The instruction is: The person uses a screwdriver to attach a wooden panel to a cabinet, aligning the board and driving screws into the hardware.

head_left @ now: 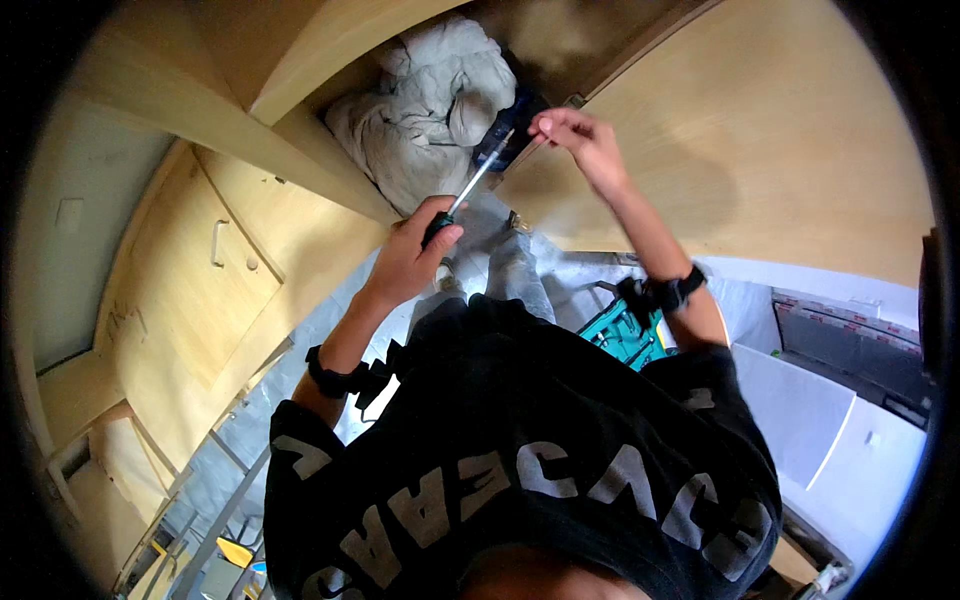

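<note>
My left hand (415, 250) is wrapped round the dark handle of a screwdriver (476, 178). Its metal shaft slants up and to the right, and the tip ends in front of a dark blue bundle. To the right of that tip, my right hand (580, 140) is raised with thumb and fingertips pinched together. Whatever lies between them, if anything, is too small to make out. The pinched fingers are close to the edge of a pale wooden door (760, 150), just below a metal hinge (574, 101).
A crumpled whitish cloth bundle (430, 95) fills the cabinet ahead, beside the dark blue bundle (520, 115). Wooden cabinet panels (190, 280) stand on the left. A green tool case (625, 335) lies below my right forearm. White boxes (800, 405) stand at the right.
</note>
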The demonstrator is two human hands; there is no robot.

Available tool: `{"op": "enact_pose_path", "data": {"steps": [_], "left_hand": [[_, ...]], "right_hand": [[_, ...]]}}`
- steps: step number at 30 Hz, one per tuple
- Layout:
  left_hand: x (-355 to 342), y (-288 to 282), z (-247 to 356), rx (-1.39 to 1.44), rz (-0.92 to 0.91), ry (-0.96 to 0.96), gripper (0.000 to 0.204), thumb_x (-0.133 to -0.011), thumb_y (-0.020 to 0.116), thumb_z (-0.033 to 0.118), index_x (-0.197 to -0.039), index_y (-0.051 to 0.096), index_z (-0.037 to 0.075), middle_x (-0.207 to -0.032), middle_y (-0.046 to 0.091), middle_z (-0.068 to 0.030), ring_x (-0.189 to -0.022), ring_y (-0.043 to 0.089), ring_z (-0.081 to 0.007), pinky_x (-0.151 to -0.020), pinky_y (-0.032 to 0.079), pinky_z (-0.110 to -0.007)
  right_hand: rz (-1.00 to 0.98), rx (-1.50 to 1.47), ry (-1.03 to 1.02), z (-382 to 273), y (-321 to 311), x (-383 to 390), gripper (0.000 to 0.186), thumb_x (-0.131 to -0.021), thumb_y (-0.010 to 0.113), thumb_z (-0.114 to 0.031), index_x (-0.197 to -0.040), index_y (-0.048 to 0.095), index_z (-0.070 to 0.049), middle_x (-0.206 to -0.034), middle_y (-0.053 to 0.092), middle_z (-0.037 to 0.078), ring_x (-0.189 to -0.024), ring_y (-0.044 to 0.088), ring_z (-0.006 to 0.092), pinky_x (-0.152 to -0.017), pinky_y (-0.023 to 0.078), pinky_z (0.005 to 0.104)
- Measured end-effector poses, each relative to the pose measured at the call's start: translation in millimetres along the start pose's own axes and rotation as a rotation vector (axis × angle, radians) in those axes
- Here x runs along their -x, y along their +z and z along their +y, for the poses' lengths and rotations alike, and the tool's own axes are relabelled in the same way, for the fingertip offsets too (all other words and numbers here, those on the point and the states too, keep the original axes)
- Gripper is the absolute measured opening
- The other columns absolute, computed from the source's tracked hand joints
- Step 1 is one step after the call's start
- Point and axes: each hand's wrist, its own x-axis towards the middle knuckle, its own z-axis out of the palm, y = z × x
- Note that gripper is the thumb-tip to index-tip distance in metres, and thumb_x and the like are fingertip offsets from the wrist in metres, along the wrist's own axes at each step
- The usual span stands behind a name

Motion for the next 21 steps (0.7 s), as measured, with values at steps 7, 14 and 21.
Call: {"op": "enact_pose_path", "data": {"steps": [7, 14, 21], "left_hand": [[9.3, -0.7, -9.7, 0.071, 0.041, -0.048, 0.027, -0.087, 0.052, 0.019, -0.11, 0.05, 0.005, -0.069, 0.048, -0.0046, -0.061, 0.045, -0.0121, -0.059, 0.04, -0.024], [24.7, 2.2, -21.6, 0.011, 0.16, 0.102, 0.027, -0.086, 0.054, 0.02, -0.109, 0.05, 0.006, -0.074, 0.054, -0.0112, -0.063, 0.053, -0.0212, -0.063, 0.043, -0.029], [25.8, 10.3, -38.1, 0.028, 0.147, 0.047, 0.028, -0.086, 0.054, 0.02, -0.111, 0.051, 0.008, -0.073, 0.051, -0.0046, -0.065, 0.048, -0.0112, -0.062, 0.041, -0.025]], "right_hand": [[-0.284, 1.996, -0.508, 38.1, -72.7, -107.5, 0.019, -0.076, 0.055, -0.021, -0.088, 0.063, -0.009, -0.094, 0.062, 0.011, -0.094, 0.056, 0.0291, -0.083, 0.042, 0.034], [-0.675, 1.889, -0.121, 48.8, -71.4, -124.2, 0.017, -0.074, 0.052, -0.01, -0.089, 0.058, -0.007, -0.097, 0.058, 0.013, -0.097, 0.053, 0.0297, -0.077, 0.043, 0.0395], [-0.793, 1.646, -0.191, 37.2, -76.9, -123.8, 0.024, -0.067, 0.063, -0.003, -0.091, 0.058, -0.002, -0.093, 0.059, 0.019, -0.093, 0.055, 0.0351, -0.079, 0.044, 0.0427]]}}
